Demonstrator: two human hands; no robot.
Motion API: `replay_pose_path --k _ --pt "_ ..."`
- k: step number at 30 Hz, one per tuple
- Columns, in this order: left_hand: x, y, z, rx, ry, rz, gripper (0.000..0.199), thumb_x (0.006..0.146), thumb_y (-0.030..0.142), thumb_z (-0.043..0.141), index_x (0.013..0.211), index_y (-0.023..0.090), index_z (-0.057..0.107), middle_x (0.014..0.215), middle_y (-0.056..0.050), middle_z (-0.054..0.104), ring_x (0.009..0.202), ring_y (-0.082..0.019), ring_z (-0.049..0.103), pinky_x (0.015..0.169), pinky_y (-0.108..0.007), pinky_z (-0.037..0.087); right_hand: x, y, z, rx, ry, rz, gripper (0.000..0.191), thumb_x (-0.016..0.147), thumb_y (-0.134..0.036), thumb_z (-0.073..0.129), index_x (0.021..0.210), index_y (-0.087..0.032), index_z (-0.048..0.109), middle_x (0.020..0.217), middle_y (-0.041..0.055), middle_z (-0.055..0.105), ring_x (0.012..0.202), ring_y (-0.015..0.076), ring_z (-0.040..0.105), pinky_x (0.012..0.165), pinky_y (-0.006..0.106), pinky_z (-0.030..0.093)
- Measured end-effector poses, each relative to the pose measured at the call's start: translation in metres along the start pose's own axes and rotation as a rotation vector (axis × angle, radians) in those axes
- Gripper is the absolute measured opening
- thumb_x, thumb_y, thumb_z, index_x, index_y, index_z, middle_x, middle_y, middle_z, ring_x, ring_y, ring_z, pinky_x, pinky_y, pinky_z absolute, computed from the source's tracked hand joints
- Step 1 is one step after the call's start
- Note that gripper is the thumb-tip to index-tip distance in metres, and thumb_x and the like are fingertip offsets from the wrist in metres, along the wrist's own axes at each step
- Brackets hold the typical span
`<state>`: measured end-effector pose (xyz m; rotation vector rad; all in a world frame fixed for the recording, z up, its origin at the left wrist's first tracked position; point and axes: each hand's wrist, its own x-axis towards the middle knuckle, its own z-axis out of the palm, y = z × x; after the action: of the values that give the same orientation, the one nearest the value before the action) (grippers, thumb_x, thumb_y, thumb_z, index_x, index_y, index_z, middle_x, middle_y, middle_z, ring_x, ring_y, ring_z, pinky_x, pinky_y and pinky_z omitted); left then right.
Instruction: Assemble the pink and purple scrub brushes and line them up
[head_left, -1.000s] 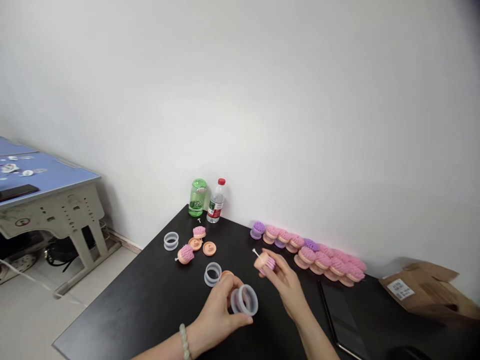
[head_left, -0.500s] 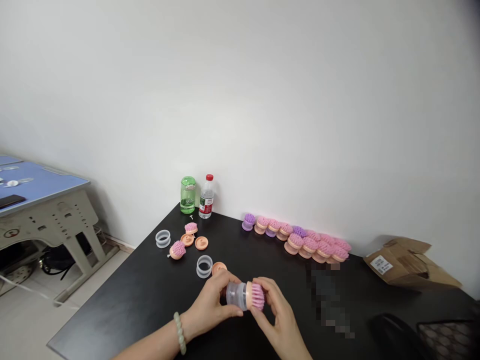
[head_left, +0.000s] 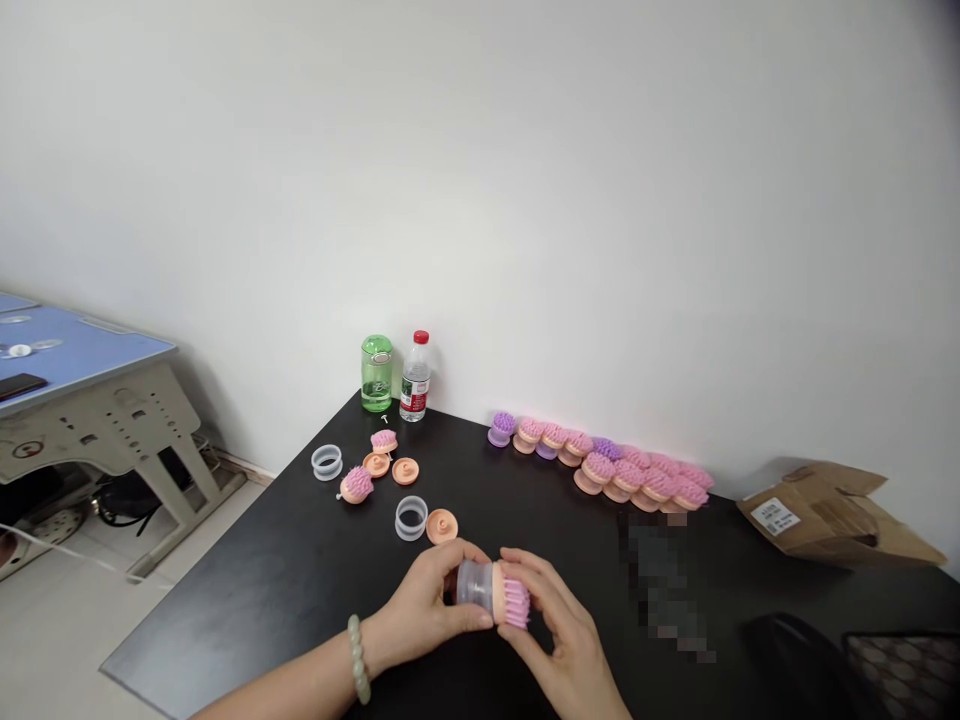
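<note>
Above the front of the black table, a small round brush lies sideways between my hands. My left hand [head_left: 431, 600] is closed around its clear plastic body [head_left: 475, 588], thumb in front. My right hand [head_left: 562, 635] grips the pink bristle head [head_left: 515, 602] with thumb and fingertips. The peach collar touches the clear part; whether they are locked together I cannot tell. Just beyond my left hand are a peach disc [head_left: 442, 527] and a clear ring [head_left: 410, 532]. Farther left lie another clear ring [head_left: 327, 473], two loose pink brush heads [head_left: 356, 485] and more peach discs [head_left: 406, 471].
A green bottle [head_left: 376, 375] and a red-capped water bottle [head_left: 415, 380] stand by the wall. Several pink and purple brushes [head_left: 600, 470] form rows at the back right. Beyond them is a brown paper bag [head_left: 832, 515]. A blue desk [head_left: 82, 345] stands left.
The table and its contents appear slightly higher in view, and the peach disc by my left hand is less covered. My right fingers have shifted slightly on the bristle head; both hands keep hold.
</note>
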<state>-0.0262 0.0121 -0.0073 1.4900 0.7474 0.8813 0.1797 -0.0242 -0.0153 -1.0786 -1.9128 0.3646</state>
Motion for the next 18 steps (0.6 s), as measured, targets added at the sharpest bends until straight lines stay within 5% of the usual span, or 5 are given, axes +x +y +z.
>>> replay_pose_path --k 5,10,14,18 --pt "-0.001 0.008 0.003 -0.230 -0.079 -0.077 0.048 0.071 0.046 0.082 0.097 0.013 0.062 0.078 0.002 0.052 0.069 -0.011 0.044 0.064 -0.024 0.034 0.000 -0.007 -0.002 -0.020 -0.007 -0.075 0.029 0.090 -0.027 0.066 0.120 -0.029 0.066 0.132 0.0088 0.063 0.114 0.0247 0.067 0.094 0.031 0.057" --pt "-0.003 0.005 0.004 -0.265 -0.087 -0.086 0.050 0.067 0.046 0.085 0.097 0.014 0.060 0.079 0.002 0.053 0.069 -0.011 0.045 0.064 -0.024 0.035 -0.006 -0.005 -0.001 -0.004 -0.016 0.016 0.040 0.087 -0.032 0.070 0.126 -0.028 0.060 0.124 0.0080 0.068 0.110 0.0256 0.069 0.092 0.032 0.058" --pt "-0.004 0.002 0.003 0.049 0.006 0.070 0.052 0.063 0.039 0.089 0.101 0.017 0.063 0.093 -0.003 0.060 0.078 -0.016 0.052 0.070 -0.027 0.041 -0.010 -0.001 0.004 0.107 -0.052 0.237 0.052 0.088 -0.037 0.068 0.135 -0.026 0.049 0.099 0.0035 0.073 0.086 0.0210 0.073 0.079 0.029 0.060" --pt "-0.006 0.004 0.001 0.351 0.005 0.320 0.035 0.079 0.033 0.078 0.108 0.021 0.062 0.107 -0.007 0.061 0.098 -0.022 0.057 0.087 -0.035 0.044 -0.005 -0.006 0.007 0.332 -0.150 0.415 0.038 0.094 -0.043 0.057 0.126 -0.023 0.053 0.088 0.0024 0.072 0.076 0.0190 0.071 0.072 0.028 0.058"
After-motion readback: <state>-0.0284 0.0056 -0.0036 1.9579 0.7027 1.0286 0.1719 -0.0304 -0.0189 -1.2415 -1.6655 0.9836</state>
